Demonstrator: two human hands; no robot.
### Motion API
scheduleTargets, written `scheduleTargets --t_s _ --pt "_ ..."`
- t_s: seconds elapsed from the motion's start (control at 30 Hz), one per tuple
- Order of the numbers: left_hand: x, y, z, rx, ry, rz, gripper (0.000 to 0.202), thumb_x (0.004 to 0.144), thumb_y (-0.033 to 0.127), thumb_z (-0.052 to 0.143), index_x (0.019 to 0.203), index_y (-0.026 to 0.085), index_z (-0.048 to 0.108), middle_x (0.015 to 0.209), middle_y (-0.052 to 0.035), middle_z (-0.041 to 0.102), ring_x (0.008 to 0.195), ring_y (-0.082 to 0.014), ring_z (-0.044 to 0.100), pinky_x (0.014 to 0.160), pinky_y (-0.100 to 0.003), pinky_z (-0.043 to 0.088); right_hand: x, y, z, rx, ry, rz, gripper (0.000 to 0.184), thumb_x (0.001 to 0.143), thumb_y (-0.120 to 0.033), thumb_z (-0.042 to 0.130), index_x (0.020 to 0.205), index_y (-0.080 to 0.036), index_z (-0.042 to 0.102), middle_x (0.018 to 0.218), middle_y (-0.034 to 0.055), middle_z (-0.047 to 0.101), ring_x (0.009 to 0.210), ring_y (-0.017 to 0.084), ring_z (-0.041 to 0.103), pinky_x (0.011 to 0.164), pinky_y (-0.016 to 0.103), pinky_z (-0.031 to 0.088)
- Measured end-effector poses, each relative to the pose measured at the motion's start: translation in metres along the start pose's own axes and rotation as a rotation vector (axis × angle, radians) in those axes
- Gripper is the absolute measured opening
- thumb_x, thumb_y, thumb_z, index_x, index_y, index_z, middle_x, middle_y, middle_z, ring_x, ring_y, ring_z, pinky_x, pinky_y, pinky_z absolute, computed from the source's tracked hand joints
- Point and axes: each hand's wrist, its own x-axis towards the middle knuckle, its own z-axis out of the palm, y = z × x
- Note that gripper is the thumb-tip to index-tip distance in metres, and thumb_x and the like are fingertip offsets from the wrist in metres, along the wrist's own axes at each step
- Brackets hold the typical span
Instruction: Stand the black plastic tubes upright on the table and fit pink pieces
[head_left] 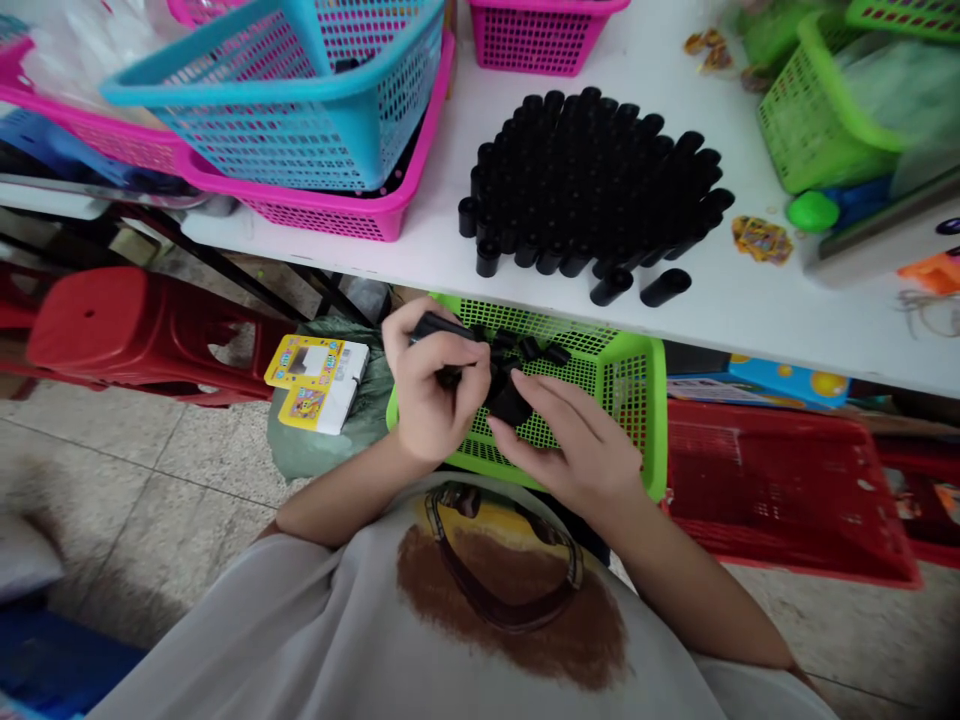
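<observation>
My left hand (439, 385) is closed around a slim black tube (442, 325) that pokes out above the curled fingers. With thumb and fingertips my right hand (574, 435) grips a short black cylindrical piece (511, 402), close beside the left hand. Beneath both hands is a light green mesh basket (651, 400) with several loose black pieces (555, 352) inside. On the white table in front, many black tubes (585, 180) stand upright in a tight cluster. Two separate black tubes (666, 287) are at its near edge.
A blue basket (300, 110) rests in a pink basket (382, 218) at the table's left. To the right are a green basket (817, 130) and a grey bottle-like object (885, 225). Red stools (97, 315) stand left; a red crate (780, 480) lies right.
</observation>
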Motion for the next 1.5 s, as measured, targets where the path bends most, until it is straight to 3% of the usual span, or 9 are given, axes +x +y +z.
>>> scheduleTargets --t_s 0.13,0.3,0.6,0.73,0.97,1.17,1.23,1.33,1.5 --pt "0.002 0.002 0.003 -0.090 -0.024 0.171 0.021 0.101 0.021 0.065 0.116 0.031 0.054 0.116 -0.0032 0.051 0.099 -0.0180 0.062 0.086 -0.036 0.056 0.004 0.000 0.000 0.114 -0.094 0.119 0.056 0.097 -0.019 0.068 0.151 -0.019 0.054 0.113 0.0101 0.079 0.102 0.023 0.078 0.095 0.033 0.068" --pt "0.005 -0.008 0.001 -0.207 -0.140 0.149 0.026 0.100 0.020 0.068 0.120 0.030 0.054 0.111 -0.0027 0.056 0.091 -0.0149 0.062 0.080 -0.030 0.056 0.009 0.014 -0.002 0.295 -0.341 0.309 0.052 0.094 -0.021 0.060 0.147 -0.025 0.061 0.121 0.0081 0.074 0.105 0.022 0.076 0.090 0.034 0.068" --pt "0.017 0.002 -0.019 -0.970 -0.070 -0.803 0.041 0.091 0.043 0.084 0.118 0.040 0.053 0.105 0.0014 0.060 0.081 -0.0108 0.061 0.049 -0.011 0.044 0.021 0.085 0.010 0.269 -0.175 0.418 0.056 0.093 -0.028 0.061 0.150 -0.026 0.059 0.121 0.0081 0.074 0.085 0.020 0.072 0.078 0.037 0.067" --pt "0.018 0.006 -0.025 -1.086 -0.027 -0.962 0.045 0.089 0.039 0.087 0.123 0.040 0.057 0.100 0.0025 0.059 0.078 -0.0094 0.060 0.046 -0.009 0.044 0.029 0.122 0.035 0.017 -0.133 0.331 0.037 0.099 -0.038 0.059 0.129 -0.021 0.072 0.115 0.0120 0.077 0.098 0.027 0.073 0.093 0.046 0.064" --pt "0.021 0.004 -0.033 -1.114 0.007 -1.007 0.052 0.081 0.043 0.094 0.118 0.036 0.059 0.099 0.0019 0.058 0.074 -0.0080 0.059 0.042 -0.008 0.039 0.026 0.145 0.074 -0.187 -0.227 0.249 0.052 0.105 -0.036 0.053 0.153 -0.016 0.058 0.116 0.0166 0.069 0.115 0.036 0.058 0.106 0.062 0.050" --pt "0.018 -0.010 -0.049 -1.035 -0.009 -0.955 0.045 0.085 0.049 0.090 0.119 0.040 0.061 0.101 -0.0010 0.057 0.075 -0.0098 0.055 0.040 -0.010 0.034 0.032 0.121 0.068 -0.223 -0.232 0.265 0.053 0.104 -0.036 0.058 0.153 -0.016 0.056 0.133 0.0242 0.059 0.130 0.043 0.053 0.109 0.068 0.044" --pt "0.016 -0.022 -0.055 -1.021 -0.054 -0.890 0.043 0.086 0.050 0.088 0.120 0.042 0.062 0.102 -0.0012 0.056 0.074 -0.0098 0.053 0.040 -0.010 0.032 0.029 0.095 0.071 -0.051 -0.435 0.175 0.044 0.105 -0.033 0.059 0.147 -0.020 0.062 0.125 0.0188 0.064 0.126 0.038 0.059 0.109 0.061 0.048" --pt "0.015 -0.031 -0.058 -0.954 -0.109 -0.815 0.046 0.086 0.057 0.086 0.122 0.044 0.061 0.101 -0.0017 0.055 0.072 -0.0101 0.050 0.039 -0.010 0.027 0.015 0.050 0.088 0.300 -0.971 -0.014 0.036 0.101 -0.028 0.067 0.136 -0.023 0.069 0.116 0.0110 0.071 0.111 0.028 0.069 0.097 0.044 0.058" --pt "0.019 -0.010 -0.052 -0.987 -0.031 -0.913 0.046 0.085 0.054 0.088 0.119 0.041 0.061 0.099 -0.0015 0.055 0.070 -0.0101 0.051 0.038 -0.010 0.028 -0.010 0.013 0.120 0.386 -1.154 0.051 0.044 0.098 -0.014 0.067 0.142 -0.015 0.065 0.119 0.0159 0.076 0.107 0.029 0.074 0.089 0.041 0.061"
